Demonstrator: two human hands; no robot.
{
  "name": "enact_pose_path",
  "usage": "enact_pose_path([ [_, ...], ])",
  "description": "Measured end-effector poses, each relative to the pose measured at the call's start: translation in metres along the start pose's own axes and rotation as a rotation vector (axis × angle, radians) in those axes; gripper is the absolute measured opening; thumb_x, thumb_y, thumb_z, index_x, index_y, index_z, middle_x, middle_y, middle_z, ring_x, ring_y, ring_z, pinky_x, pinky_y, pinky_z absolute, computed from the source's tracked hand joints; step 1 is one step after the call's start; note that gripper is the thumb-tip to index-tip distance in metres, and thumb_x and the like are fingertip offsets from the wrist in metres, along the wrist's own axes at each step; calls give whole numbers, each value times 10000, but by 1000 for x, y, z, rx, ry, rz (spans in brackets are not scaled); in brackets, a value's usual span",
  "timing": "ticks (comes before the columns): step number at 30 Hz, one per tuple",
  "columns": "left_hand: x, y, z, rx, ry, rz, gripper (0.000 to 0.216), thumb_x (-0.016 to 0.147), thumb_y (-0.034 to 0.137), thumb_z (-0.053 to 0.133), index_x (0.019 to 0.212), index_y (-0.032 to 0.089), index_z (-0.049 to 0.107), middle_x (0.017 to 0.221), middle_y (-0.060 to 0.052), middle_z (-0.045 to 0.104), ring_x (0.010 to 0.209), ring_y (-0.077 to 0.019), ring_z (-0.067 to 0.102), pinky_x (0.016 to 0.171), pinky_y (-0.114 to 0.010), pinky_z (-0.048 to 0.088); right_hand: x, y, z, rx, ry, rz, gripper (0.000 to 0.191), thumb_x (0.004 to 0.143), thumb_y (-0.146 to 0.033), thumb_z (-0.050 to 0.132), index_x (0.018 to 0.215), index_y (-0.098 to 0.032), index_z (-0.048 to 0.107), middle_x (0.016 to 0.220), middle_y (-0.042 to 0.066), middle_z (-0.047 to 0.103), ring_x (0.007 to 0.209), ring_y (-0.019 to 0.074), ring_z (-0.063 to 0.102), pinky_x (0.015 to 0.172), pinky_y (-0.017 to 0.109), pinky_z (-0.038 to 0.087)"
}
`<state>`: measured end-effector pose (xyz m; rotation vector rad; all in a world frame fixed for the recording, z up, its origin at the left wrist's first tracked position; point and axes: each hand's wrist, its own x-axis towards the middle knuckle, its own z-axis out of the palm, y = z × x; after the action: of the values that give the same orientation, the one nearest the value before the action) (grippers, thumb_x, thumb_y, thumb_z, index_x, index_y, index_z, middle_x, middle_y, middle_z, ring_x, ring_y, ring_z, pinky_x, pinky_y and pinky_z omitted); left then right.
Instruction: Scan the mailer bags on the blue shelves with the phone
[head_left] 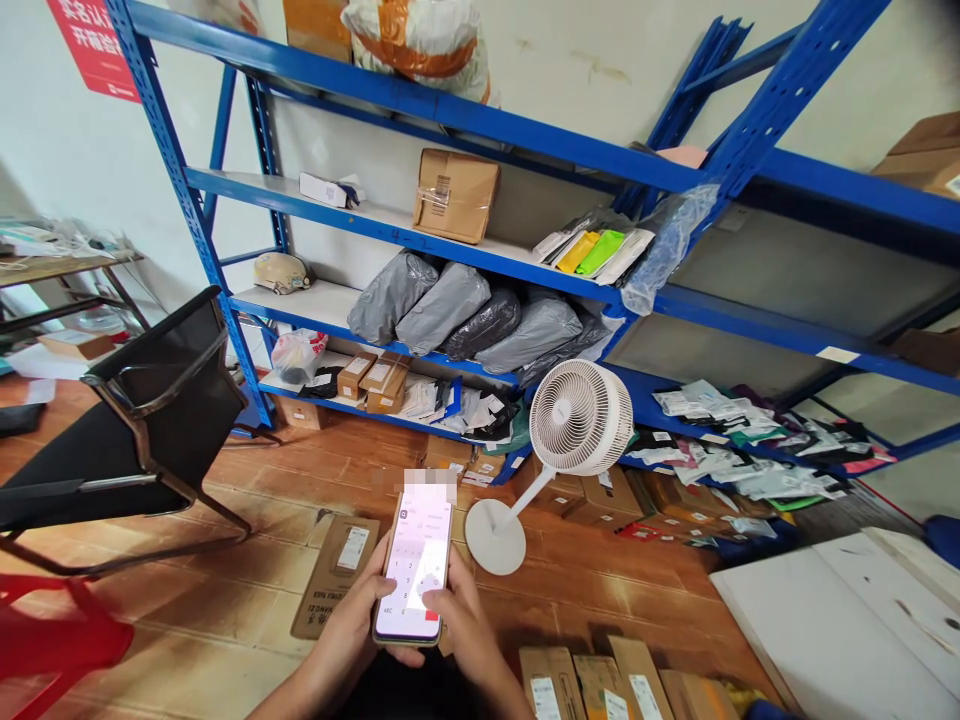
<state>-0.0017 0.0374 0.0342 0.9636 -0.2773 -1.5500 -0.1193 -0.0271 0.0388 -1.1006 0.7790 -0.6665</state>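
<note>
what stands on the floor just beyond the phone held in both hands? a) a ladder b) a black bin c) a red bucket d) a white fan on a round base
d: past the phone, held by the left hand and right hand, a white fan stands on its round base on the wooden floor.

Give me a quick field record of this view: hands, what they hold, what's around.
left hand: cradles the phone from the left
right hand: grips its right edge, thumb on the lit screen
floor ahead: white fan, flat cardboard box
behind: blue shelf rack with grey parcel bags
left: black chair
</note>
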Motion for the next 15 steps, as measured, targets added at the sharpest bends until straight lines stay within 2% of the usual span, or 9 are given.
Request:
enact_pose_path([
  [3,0,0,0,49,-4,5,817,771,272,483,1462,198,54,1056,-125,669,688,-234,642,439,-287,538,-2,1,-3,0,-82,-35,568,579,-154,585,1143,-225,579,984,6,714,871,204,611,746,300,470],
  [5,0,-1,-2,1,-34,18,820,768,278,466,1464,199,39,1083,-125,661,733,-249,651,446,-287,542,-2,4,-5,-4,-107,-45,595,580,-132,589,1166,-235,562,990,1,710,863,196,612,750,301,469],
  [8,-1,-2,-5,-75,-66,23,821,758,289,447,1464,203,36,1185,-131,618,801,-267,653,454,-291,549,-1,10,-4,2,-64,-18,563,582,-128,601,1136,-228,578,967,5,715,855,198,619,728,295,470],
  [13,0,-6,-8,-110,-72,6,820,729,261,463,1454,243,82,1269,-129,563,814,-280,653,468,-308,552,4,15,2,38,65,17,367,711,-354,648,1043,-205,607,979,46,725,854,219,648,736,325,487],
  [15,0,-6,-8,-102,-65,5,824,731,262,459,1456,246,68,1284,-134,548,819,-283,652,471,-305,550,4,12,3,46,62,13,343,720,-367,627,1020,-203,614,963,45,729,837,215,652,725,320,490],
])
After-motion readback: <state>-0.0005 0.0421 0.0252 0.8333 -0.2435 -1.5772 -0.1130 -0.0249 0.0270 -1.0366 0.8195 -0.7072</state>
